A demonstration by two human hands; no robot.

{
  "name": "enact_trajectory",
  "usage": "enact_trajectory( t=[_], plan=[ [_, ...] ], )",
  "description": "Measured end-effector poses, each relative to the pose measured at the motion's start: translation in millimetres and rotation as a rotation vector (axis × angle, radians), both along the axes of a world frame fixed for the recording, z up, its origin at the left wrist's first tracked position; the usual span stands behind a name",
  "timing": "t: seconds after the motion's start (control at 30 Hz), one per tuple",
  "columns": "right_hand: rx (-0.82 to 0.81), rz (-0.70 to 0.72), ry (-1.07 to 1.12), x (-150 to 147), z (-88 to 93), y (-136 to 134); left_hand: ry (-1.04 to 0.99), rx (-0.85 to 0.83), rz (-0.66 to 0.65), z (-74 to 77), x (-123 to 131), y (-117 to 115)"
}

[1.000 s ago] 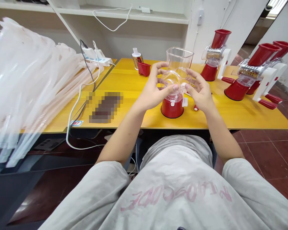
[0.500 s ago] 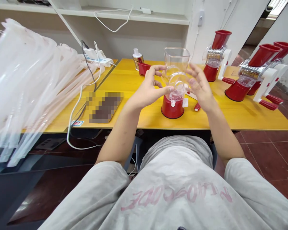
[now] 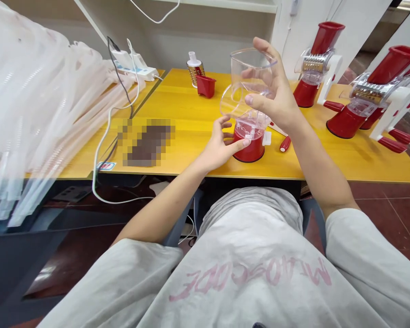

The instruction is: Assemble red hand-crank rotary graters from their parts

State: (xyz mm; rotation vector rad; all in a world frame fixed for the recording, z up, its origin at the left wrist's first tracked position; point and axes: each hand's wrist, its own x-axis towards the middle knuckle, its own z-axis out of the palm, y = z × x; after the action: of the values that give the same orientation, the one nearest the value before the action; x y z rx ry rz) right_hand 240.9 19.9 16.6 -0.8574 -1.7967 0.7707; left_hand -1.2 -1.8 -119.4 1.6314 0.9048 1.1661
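A clear plastic grater housing point(image 3: 238, 73) with a square hopper sits over a red grater base point(image 3: 248, 155) on the table. My right hand point(image 3: 276, 93) is closed around the hopper from the right, its thumb in front and fingers behind. My left hand point(image 3: 220, 145) holds the red base from the left, thumb across the front near a white clip and fingers curled toward the back. The housing leans and is turned, with its round opening facing left. Whether it is seated on the base I cannot tell. A red-handled white crank point(image 3: 284, 144) lies partly hidden right of the base.
Behind stand a drum grater point(image 3: 193, 68) and a red plastic piece point(image 3: 206, 86). Assembled red graters point(image 3: 349, 114) stand to the right. At left are a blurred-out flat object point(image 3: 148, 143), a white cable point(image 3: 111, 118), a power strip point(image 3: 140, 70) and bundled plastic bags point(image 3: 54, 91).
My right hand has moved up around the hopper. My left hand has dropped from the housing to the red base. The housing has turned, its round opening now facing left. The view has shifted slightly.
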Motion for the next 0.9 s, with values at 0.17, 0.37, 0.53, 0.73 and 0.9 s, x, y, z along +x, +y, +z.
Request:
enact_trajectory(
  t=[0.17,0.37,0.53,0.73,0.9],
  plan=[
    [-0.015,0.075,-0.002,1.8,4.9,8.1,-0.104,-0.005,-0.270,9.7,10.3,0.8],
    [-0.040,0.158,-0.012,1.3,9.9,15.5,-0.174,-0.020,-0.276,8.1,16.3,-4.4],
    [-0.019,0.142,-0.009,0.5,11.8,8.7,-0.201,-0.003,-0.270,2.6,20.5,-2.6],
    [0.031,0.021,-0.095,-3.7,12.8,-7.2,-0.197,0.028,-0.272,-0.2,21.0,-0.3],
    [0.099,-0.084,-0.073,-4.4,3.8,-19.5,-0.164,0.014,-0.261,0.6,19.1,-2.8]
  ],
)
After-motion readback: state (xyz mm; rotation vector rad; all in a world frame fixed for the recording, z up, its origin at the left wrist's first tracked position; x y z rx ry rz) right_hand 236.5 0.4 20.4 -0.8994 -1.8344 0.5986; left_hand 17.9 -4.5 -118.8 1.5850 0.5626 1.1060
